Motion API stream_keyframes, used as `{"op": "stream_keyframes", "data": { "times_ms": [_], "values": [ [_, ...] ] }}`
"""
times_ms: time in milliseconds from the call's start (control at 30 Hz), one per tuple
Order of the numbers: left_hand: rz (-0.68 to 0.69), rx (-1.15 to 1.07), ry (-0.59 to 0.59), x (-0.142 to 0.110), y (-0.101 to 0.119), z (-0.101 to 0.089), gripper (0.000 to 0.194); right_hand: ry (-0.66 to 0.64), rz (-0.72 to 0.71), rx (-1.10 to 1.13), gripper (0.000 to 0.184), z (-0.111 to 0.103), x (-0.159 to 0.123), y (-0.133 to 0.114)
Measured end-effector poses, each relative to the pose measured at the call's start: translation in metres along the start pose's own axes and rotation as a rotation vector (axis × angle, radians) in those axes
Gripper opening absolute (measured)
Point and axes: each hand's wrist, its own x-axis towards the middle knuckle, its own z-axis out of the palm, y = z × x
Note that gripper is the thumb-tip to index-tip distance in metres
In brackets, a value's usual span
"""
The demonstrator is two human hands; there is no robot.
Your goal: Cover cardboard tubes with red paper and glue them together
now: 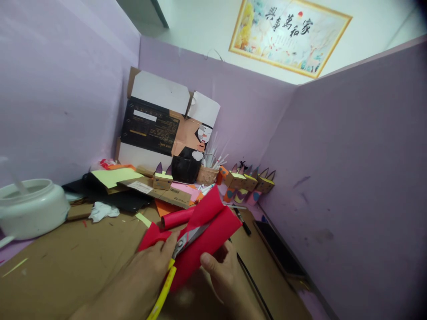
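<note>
Currently | left hand [151,266]: one scissors [180,244] | right hand [223,273]: one red sheet [207,243]

The pot [35,215] stands left of the scissors [180,243], the basket [207,176] behind them.

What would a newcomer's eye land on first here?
Most likely the bright red paper, just below centre at the left hand and right hand, with yellow-handled scissors against it. Next, perhaps, the big opened-out box standing at the back, then the gold-framed picture high at upper right.
</note>
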Motion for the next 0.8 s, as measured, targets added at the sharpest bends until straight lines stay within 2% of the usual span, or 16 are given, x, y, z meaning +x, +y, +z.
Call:
{"op": "stream_keyframes", "data": {
  "times_ms": [67, 200, 400, 533, 800],
  "values": [
    [0.0, -0.003, -0.03, 0.002, 0.002, -0.002, 0.067, -0.029, 0.007, 0.011, 0.04, 0.003, 0.0, -0.001],
    [-0.101, 0.072, -0.039, 0.003, 0.01, -0.006, 0.062, -0.033, -0.006, 0.006, 0.038, 0.005, 0.0, -0.004],
    [-0.006, 0.128, -0.015, -0.006, 0.015, -0.013, 0.064, -0.036, 0.006, 0.015, 0.038, 0.005, -0.002, -0.005],
    [0.002, 0.069, 0.021, -0.007, 0.015, -0.015, 0.065, -0.044, 0.036, 0.079, 0.033, 0.008, -0.004, -0.001],
    [-0.016, 0.07, -0.03, -0.003, 0.017, -0.015, 0.059, -0.034, 0.042, 0.049, 0.034, 0.008, -0.002, 0.0]
  ]
}}
